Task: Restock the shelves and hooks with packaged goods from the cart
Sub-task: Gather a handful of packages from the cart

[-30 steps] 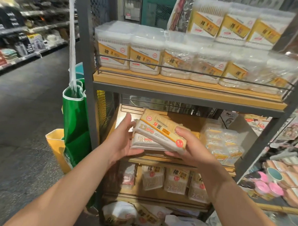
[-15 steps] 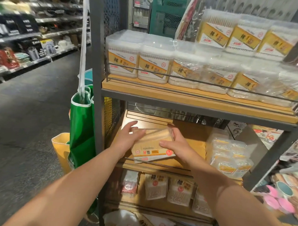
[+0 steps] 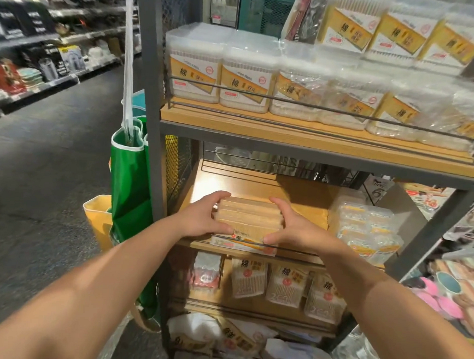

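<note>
Your left hand [image 3: 204,217] and right hand [image 3: 292,229] clamp the toothpick packs [image 3: 249,220] between them (long axis left-right); both equally near; 2 hands gripping.

Stack of toothpick packs [image 3: 249,220] (clear, tan contents) lying flat at middle shelf [image 3: 308,198] front

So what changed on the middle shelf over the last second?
The stack of flat tan toothpick packs, held raised and tilted a second ago, has gone down and inward onto the wooden middle shelf, now lying flat. The left hand and right hand still grip its two ends. The clear cotton-swab packs beside it stayed put.
</note>
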### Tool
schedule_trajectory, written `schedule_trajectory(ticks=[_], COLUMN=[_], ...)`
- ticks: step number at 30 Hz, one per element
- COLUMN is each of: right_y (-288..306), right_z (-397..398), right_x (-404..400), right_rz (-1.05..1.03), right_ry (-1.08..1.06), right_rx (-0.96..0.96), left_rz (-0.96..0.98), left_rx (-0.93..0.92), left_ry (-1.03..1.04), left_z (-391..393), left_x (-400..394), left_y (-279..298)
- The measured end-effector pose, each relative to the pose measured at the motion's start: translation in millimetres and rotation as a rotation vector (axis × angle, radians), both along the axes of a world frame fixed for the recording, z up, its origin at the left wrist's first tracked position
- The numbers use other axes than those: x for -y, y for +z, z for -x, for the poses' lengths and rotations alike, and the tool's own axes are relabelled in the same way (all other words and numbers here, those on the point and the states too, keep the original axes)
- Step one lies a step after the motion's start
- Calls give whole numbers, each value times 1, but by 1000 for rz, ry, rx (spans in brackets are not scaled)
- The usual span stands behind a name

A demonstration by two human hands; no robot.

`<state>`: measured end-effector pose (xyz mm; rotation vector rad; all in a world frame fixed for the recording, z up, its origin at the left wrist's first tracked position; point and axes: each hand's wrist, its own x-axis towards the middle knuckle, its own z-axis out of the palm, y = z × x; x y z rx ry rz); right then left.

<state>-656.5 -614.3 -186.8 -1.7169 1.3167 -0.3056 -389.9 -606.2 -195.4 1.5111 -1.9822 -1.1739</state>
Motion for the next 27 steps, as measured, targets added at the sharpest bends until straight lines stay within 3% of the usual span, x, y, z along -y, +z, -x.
schedule_trajectory(ticks=[4, 10, 18, 23, 27], right_y=[-6, -5, -5, -19, -20], right_z=[-4, -27, -52, -58, -82], right_x=[5, 13, 53, 91, 131], right_rz=[52, 100, 160, 92, 180], right_ry=[-82, -237, -249, -261, -223], right_rx=[104, 204, -68, 203, 209], left_rz=[24, 54, -65, -110, -120], left_rx=[-53, -166, -316, -305, -343], left_ry=[65, 323, 527, 576, 593], left_z=[3, 5, -1, -15, -15], left_x=[3, 4, -5, -7, -6], left_y=[3, 6, 13, 9, 8])
